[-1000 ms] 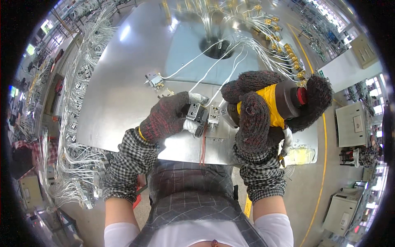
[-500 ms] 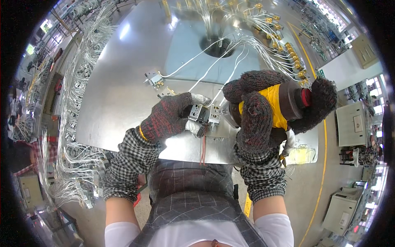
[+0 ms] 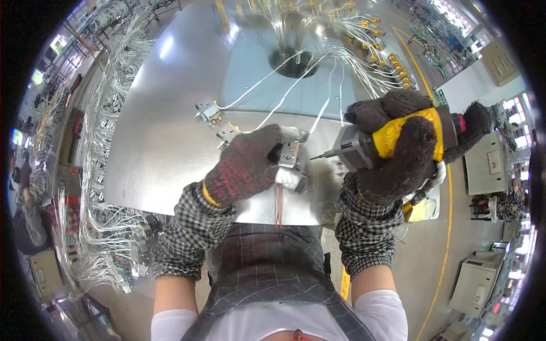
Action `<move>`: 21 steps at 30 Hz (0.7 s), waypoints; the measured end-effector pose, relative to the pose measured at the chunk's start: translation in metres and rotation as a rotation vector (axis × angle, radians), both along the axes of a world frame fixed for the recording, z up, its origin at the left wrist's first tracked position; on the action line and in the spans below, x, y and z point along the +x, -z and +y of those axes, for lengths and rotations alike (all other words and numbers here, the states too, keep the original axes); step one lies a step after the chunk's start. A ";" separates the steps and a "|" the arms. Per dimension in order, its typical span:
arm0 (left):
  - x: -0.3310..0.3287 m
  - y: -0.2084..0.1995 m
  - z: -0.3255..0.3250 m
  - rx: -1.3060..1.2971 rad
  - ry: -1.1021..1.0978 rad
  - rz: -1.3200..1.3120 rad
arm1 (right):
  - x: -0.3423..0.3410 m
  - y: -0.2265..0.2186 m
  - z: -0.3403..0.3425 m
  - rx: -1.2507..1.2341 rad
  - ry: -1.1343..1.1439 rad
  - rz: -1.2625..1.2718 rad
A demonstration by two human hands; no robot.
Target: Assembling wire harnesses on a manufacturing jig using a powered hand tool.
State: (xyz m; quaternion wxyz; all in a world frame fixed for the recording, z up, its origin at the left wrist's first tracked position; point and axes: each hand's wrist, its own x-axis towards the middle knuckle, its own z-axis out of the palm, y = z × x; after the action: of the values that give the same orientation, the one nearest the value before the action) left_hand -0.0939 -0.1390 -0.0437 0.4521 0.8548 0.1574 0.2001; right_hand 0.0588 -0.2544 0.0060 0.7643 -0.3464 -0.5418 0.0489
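My left hand (image 3: 244, 162), in a dark knitted glove with white-wrapped fingertips, grips a small silver metal block with holes (image 3: 289, 153). Thin red wires (image 3: 278, 206) hang below that hand. In my gloved right hand (image 3: 392, 162) is a power screwdriver (image 3: 357, 149) with yellow tape round its body. Its thin bit points left at the block, with a gap between them. Below the bit, a blurred silver part (image 3: 339, 166) lies partly hidden by the driver.
Left of the hole (image 3: 293, 63) in the metal table (image 3: 148, 142), wired metal blocks (image 3: 211, 113) lie on the surface. White cables fan out to several brass-coloured parts (image 3: 398, 69) at the far right. Bundled white wires (image 3: 96, 148) hang along the left. A yellow block (image 3: 424, 210) sits at the near right corner.
My right hand has drawn the screwdriver to the right, away from the block, and its bit now shows. My left hand has shifted slightly right, still holding the block.
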 end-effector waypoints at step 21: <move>0.002 -0.002 0.000 0.147 0.010 0.115 | -0.014 0.020 -0.006 -0.189 0.100 0.148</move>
State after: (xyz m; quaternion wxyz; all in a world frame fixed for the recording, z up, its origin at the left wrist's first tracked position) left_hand -0.0920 -0.1390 -0.0418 0.3795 0.8966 0.1635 0.1594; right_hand 0.0451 -0.2605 -0.0142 0.7675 -0.4389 -0.4591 0.0871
